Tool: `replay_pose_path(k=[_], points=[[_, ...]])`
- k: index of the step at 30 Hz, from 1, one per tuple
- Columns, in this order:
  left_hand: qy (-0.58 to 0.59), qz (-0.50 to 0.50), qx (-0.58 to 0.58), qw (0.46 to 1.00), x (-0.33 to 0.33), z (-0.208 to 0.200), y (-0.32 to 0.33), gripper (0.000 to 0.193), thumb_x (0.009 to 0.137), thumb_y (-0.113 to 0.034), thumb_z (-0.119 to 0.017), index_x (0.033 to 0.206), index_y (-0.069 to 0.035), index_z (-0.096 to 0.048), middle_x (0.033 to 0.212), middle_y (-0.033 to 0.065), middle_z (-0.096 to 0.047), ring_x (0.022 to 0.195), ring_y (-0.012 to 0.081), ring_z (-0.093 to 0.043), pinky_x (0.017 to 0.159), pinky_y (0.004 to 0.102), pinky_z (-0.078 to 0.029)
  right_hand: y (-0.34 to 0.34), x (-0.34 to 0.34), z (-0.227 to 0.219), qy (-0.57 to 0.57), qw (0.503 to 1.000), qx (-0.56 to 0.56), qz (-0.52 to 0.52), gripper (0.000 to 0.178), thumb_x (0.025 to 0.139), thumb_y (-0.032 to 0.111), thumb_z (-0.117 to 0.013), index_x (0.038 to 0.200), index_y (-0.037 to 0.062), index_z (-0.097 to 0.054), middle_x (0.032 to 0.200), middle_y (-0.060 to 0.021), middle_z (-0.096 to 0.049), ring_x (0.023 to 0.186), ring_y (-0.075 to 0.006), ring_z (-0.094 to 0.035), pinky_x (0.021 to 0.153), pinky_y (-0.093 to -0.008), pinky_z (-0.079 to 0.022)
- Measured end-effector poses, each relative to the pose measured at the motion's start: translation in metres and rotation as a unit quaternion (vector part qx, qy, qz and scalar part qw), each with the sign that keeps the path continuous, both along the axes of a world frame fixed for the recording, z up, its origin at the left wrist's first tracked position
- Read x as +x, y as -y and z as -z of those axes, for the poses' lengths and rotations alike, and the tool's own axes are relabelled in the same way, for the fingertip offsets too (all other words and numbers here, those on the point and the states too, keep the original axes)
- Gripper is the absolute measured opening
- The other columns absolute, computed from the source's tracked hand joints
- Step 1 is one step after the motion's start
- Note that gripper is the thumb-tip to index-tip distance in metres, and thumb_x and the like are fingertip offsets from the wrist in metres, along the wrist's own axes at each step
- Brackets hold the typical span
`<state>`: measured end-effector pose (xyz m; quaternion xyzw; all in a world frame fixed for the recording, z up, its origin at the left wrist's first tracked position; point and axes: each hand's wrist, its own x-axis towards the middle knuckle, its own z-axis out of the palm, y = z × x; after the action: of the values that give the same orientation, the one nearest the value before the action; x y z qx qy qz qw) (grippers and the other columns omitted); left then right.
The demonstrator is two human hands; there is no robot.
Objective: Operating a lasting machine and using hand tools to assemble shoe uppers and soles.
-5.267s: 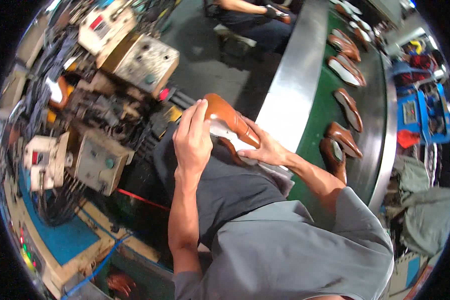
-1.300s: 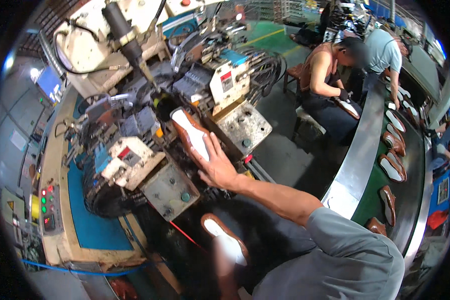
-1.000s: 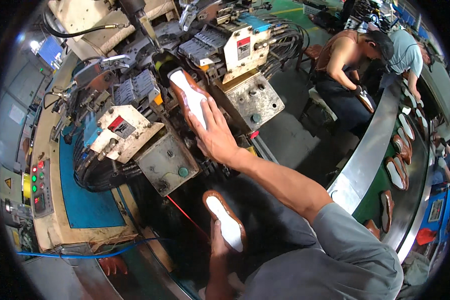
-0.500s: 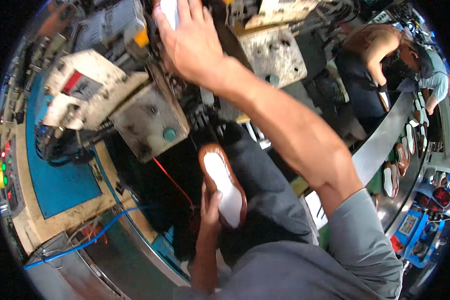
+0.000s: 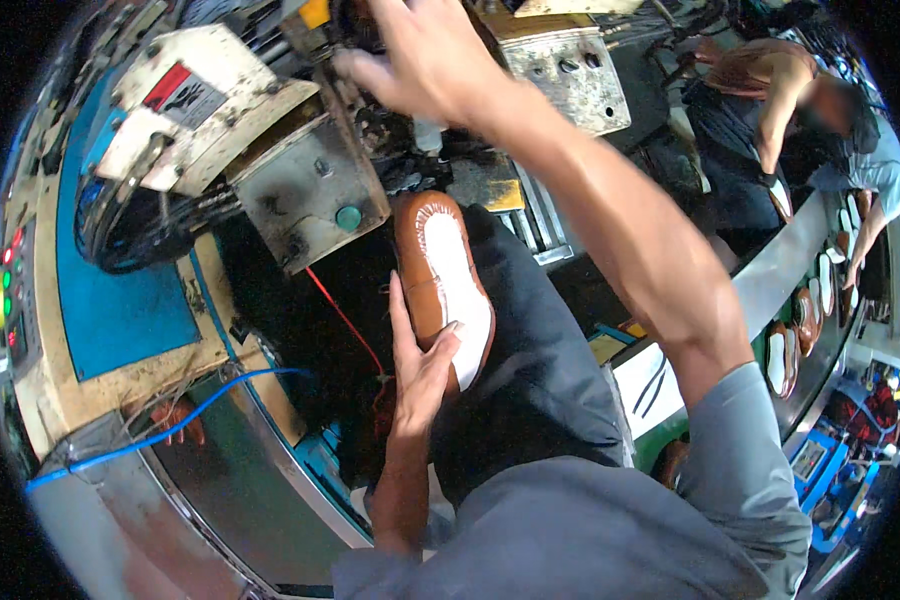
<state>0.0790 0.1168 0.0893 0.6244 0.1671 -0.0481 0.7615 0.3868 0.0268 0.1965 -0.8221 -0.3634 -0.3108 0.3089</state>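
Left hand (image 5: 422, 372) lies low near the lap, fingers curled in a grip; right hand (image 5: 430, 60) reaches far, arm outstretched.

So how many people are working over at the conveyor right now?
2, both at upper right: one bent over in a brown top, one behind in a grey shirt. Others may be hidden past the rim.

The light is bright and even. The edges bend round and go black. The raised right hand (image 5: 425, 55) looks blurry.
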Motion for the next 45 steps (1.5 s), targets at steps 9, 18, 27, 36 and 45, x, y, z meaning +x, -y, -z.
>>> replay_pose_path(k=[9,18,27,36,45], points=[[-0.09,-0.153,-0.086,0.98,-0.108,0.036,-0.049,0.098,0.097,-0.016,-0.075,0.18,-0.011,-0.022,0.169,0.0163,-0.046,0.15,0.0287,-0.05,0.125,0.0445,-0.04,0.02,-0.239,0.147,-0.642,0.737,0.066,-0.199,0.078,0.109,0.033,-0.073,0.172,0.0022,-0.038,0.16,-0.028,-0.059,0.135,-0.03,-0.067,0.114,-0.0418,-0.053],[-0.236,-0.292,0.489,0.788,-0.314,0.105,-0.311,0.105,0.092,-0.011,-0.079,0.179,-0.022,-0.022,0.17,0.0331,-0.038,0.143,0.049,-0.057,0.115,0.0535,-0.053,0.122,-0.213,0.191,-0.635,0.769,-0.061,-0.047,0.04,0.115,0.013,-0.061,0.149,-0.0075,-0.063,0.138,-0.0162,-0.075,0.119,-0.0221,-0.074,0.106,-0.036,-0.057],[-0.341,0.02,0.756,0.558,-0.294,0.206,-0.552,0.105,0.09,-0.005,-0.071,0.179,-0.013,-0.018,0.181,0.0362,-0.015,0.16,0.0594,-0.031,0.133,0.0558,-0.036,0.176,-0.202,0.193,-0.697,0.714,0.043,0.05,0.045,0.116,0.025,-0.064,0.146,-0.0081,-0.065,0.132,-0.0143,-0.077,0.109,-0.022,-0.078,0.098,-0.0369,-0.063],[-0.214,-0.02,0.833,0.509,-0.263,0.223,-0.617,0.056,0.102,-0.012,-0.066,0.151,0.011,-0.054,0.141,0.0324,-0.062,0.123,0.0382,-0.067,0.092,0.045,-0.064,0.289,-0.237,0.198,-0.703,0.66,0.034,0.264,0.042,0.115,0.026,-0.065,0.149,-0.0003,-0.065,0.122,-0.011,-0.076,0.102,-0.0207,-0.076,0.086,-0.0316,-0.063],[-0.108,-0.026,0.774,0.623,-0.214,0.21,-0.565,0.046,0.104,-0.014,-0.065,0.143,0.011,-0.06,0.123,0.0271,-0.065,0.106,0.0327,-0.065,0.085,0.0426,-0.062,0.496,-0.518,0.224,-0.67,0.508,-0.012,0.541,0.035,0.103,0.028,-0.074,0.127,0.0027,-0.077,0.118,-0.0173,-0.081,0.087,-0.0238,-0.081,0.074,-0.0388,-0.067]])
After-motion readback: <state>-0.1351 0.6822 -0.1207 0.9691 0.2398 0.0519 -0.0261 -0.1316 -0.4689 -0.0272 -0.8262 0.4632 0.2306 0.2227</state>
